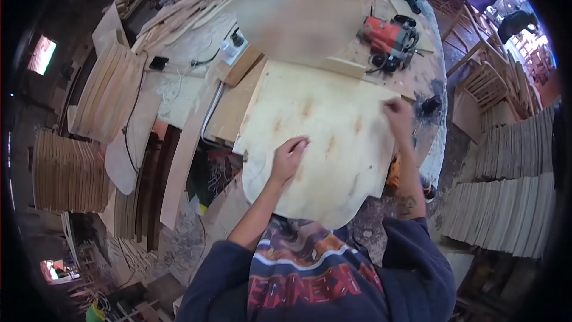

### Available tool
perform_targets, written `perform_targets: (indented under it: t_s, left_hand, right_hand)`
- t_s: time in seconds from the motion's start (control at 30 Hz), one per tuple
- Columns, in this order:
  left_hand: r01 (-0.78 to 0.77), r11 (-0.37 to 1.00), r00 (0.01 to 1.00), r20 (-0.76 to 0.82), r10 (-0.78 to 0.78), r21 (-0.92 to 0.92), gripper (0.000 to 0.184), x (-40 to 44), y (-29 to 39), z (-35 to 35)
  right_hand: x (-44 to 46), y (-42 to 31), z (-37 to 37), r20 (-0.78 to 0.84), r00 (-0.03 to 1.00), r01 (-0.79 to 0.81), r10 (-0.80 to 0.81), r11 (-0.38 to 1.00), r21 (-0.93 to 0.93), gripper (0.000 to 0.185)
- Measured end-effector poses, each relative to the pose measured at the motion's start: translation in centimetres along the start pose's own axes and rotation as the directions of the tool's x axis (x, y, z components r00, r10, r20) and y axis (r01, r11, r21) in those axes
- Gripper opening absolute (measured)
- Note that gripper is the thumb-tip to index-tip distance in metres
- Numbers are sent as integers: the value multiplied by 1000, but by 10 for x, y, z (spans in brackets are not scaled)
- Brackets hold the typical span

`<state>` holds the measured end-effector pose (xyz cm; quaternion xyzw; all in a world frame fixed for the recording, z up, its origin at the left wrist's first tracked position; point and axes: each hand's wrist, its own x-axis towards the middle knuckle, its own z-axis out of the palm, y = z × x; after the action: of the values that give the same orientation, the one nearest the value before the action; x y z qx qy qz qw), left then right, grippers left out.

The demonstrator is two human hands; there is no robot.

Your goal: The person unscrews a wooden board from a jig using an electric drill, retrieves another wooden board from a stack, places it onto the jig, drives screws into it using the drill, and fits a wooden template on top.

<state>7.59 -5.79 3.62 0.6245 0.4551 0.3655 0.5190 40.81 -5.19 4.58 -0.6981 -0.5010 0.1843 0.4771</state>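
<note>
A pale plywood panel (316, 125) with rounded near corners and several rust-brown stains lies flat in front of me, its near end close to my body. Over its middle-left part is my left hand (289, 158), with fingers curled together; whatever they may hold is too small to make out. My right hand (399, 118) is at the panel's right edge, smeared by motion, so its fingers cannot be read. A thin wooden strip (347, 68) lies along the panel's far edge.
A red power tool (390, 39) stands on the bench beyond my right hand, with a cordless drill (405, 0) farther back. A power strip (234, 52) with a plug is at the far left. Stacked curved boards (107, 92) and slats (500, 211) flank the bench. A blurred oval hides the far middle.
</note>
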Motion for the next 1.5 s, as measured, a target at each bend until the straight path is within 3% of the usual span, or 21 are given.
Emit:
perform_targets:
  t_s: [0.03,0.07,0.1,0.13,0.17,0.2,0.27,0.37,0.43,0.5,0.7,0.93,1.13,1.3,1.5]
  left_hand:
    - [23,1000,1000,2,-23,-6,27,-5,0,9]
    - [168,932,986,54,-159,-320,29,1,3,20]
    - [289,752,956,146,-253,-592,31,13,5,22]
    - [291,748,956,153,-250,-597,31,19,-1,17]
    - [278,752,960,139,-245,-598,32,19,-17,10]
    - [282,751,959,146,-244,-597,34,17,-34,7]
    - [278,867,960,79,-270,-414,29,10,-42,-16]
    - [36,999,999,9,-36,10,24,-3,-40,-42]
    - [28,997,1000,6,-28,-76,22,-6,-57,-47]
    - [-45,999,997,60,46,-15,21,-10,-57,-49]
    - [-186,977,972,165,167,106,23,-7,-55,-56]
    - [-161,981,978,152,144,109,23,-8,-58,-56]
    - [-168,980,981,114,156,110,21,-8,-59,-53]
    - [-159,982,984,102,149,99,21,-9,-56,-53]
    - [-157,983,984,97,148,98,21,-8,-55,-53]
  right_hand:
    - [-17,-4,38,157,987,0,-33,978,207,16]
    - [-40,-34,67,250,967,-90,42,979,183,17]
    - [-58,-50,95,310,950,-109,27,962,250,17]
    - [-73,-78,110,356,932,-157,65,959,237,16]
    - [-89,-77,136,396,911,-284,113,869,405,16]
    - [-95,-98,138,394,910,-264,130,914,309,19]
    - [-110,-101,141,239,966,-145,99,972,183,20]
    - [-128,-79,100,74,965,-262,251,920,291,21]
    - [-138,-57,56,-144,925,-314,352,920,234,24]
    - [-153,-28,17,-271,928,-217,254,963,158,23]
    - [-180,-19,9,-239,924,-304,298,953,13,18]
    - [-181,-21,15,-219,940,-294,262,947,-129,16]
    - [-180,-29,16,-175,960,-255,221,945,-203,15]
    - [-174,-27,12,-97,994,-89,53,900,-426,14]
    - [-164,-30,10,14,993,-89,116,830,-551,17]
